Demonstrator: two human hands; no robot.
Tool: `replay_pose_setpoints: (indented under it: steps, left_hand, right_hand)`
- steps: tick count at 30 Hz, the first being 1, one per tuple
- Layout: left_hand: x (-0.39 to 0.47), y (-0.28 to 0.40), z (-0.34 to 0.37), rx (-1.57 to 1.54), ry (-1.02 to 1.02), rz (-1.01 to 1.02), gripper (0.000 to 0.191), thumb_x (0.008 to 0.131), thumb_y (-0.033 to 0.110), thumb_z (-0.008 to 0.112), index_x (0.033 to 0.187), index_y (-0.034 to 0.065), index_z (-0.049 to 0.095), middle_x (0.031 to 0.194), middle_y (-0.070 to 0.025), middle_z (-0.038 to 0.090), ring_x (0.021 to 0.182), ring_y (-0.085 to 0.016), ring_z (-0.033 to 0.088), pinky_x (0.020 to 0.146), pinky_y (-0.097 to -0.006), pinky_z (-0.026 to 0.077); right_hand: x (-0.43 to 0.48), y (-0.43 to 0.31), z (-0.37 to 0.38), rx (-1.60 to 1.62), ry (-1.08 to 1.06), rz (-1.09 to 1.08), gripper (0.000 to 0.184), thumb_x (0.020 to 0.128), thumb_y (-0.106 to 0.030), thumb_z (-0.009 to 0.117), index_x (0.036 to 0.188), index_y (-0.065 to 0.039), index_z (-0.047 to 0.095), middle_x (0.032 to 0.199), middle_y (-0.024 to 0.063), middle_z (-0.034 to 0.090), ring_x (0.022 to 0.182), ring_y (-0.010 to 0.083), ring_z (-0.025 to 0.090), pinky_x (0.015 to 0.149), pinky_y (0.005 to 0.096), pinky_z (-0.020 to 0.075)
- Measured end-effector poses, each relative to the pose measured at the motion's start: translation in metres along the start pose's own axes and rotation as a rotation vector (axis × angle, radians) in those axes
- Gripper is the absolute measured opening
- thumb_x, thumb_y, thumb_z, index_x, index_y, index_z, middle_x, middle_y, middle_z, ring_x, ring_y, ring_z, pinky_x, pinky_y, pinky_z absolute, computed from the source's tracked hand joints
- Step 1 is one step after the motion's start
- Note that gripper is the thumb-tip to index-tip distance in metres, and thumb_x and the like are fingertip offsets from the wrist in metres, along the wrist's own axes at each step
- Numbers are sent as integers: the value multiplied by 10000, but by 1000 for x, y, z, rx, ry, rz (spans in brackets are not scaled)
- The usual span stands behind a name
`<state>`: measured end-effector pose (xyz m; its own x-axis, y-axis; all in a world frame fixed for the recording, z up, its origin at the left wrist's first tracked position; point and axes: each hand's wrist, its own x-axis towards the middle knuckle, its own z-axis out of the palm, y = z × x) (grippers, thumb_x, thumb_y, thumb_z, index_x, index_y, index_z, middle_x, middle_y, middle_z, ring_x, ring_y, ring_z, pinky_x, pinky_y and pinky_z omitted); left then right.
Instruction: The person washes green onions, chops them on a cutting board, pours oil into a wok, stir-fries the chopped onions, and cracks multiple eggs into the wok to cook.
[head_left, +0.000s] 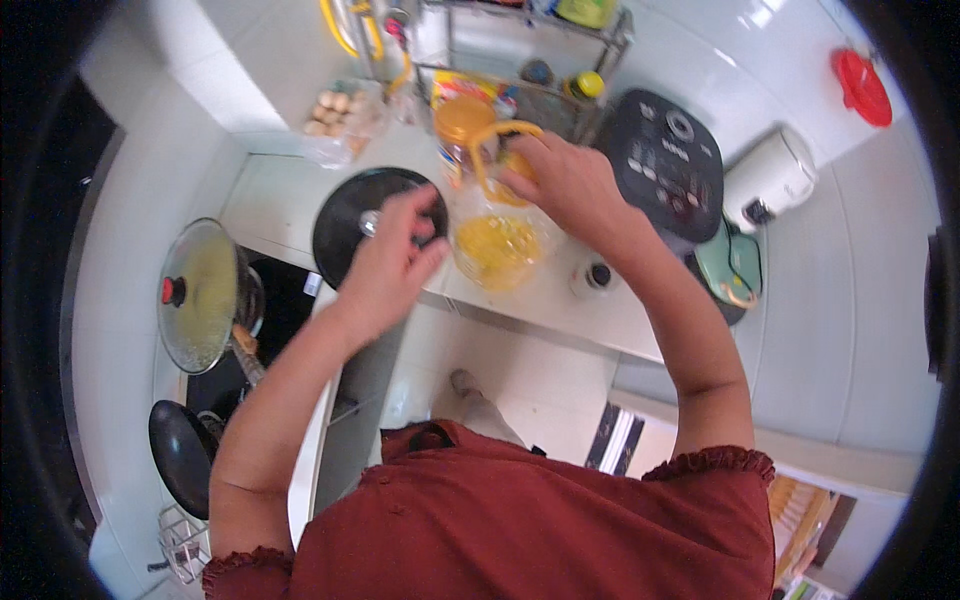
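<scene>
A clear plastic jug of yellow cooking oil (499, 247) stands on the white counter, seen from above. Its yellow handle (480, 169) loops up at the neck. My right hand (566, 180) has its fingers closed around the jug's yellow top, hiding part of it. Blurred by motion, my left hand (394, 251) is held above the black round lid (337, 232) with its clear knob, fingers apart and nothing in them. Whether it touches the lid cannot be told.
Behind the jug is an orange-lidded jar (465, 120). A black appliance (664, 165) and white kettle (772, 176) stand right, a small black-topped bottle (598, 275) nearer. Bagged eggs (334, 112) sit back left. A glass-lidded pan (199, 296) and black wok (180, 457) are at left.
</scene>
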<state>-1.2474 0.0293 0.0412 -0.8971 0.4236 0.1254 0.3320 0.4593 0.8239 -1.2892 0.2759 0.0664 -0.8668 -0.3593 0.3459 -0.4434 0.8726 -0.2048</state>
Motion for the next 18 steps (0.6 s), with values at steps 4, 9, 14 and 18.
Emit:
replay_pose_setpoints:
  steps: [4,9,14,18]
  left_hand:
    - [43,15,20,-60,86,71,543,926,146,566,1380,-11,313,1290,-185,449,1087,-239,560,838,-329,506]
    - [84,17,36,-286,62,-98,523,965,227,512,1411,32,321,1289,-145,498,1119,-175,530,936,-300,422]
    - [116,11,42,-628,80,-264,445,913,258,600,1289,53,482,988,-16,617,829,-73,548,691,-223,434]
    - [103,24,46,-464,7,-271,311,898,249,626,1127,40,600,851,11,622,651,-50,510,594,-217,427]
  right_hand:
    - [-3,8,-14,69,-32,-131,249,838,-217,624,1045,-86,583,976,148,556,899,324,599,743,402,495]
    - [1,13,-22,146,122,-355,270,765,-84,610,1026,-63,542,978,157,552,874,357,586,774,417,488]
    - [-52,6,-17,851,245,246,111,806,-65,525,909,-46,487,759,66,495,711,187,543,652,332,465]
    - [-136,3,63,1386,241,993,47,848,-92,486,888,-116,489,664,-20,414,509,67,373,454,208,282]
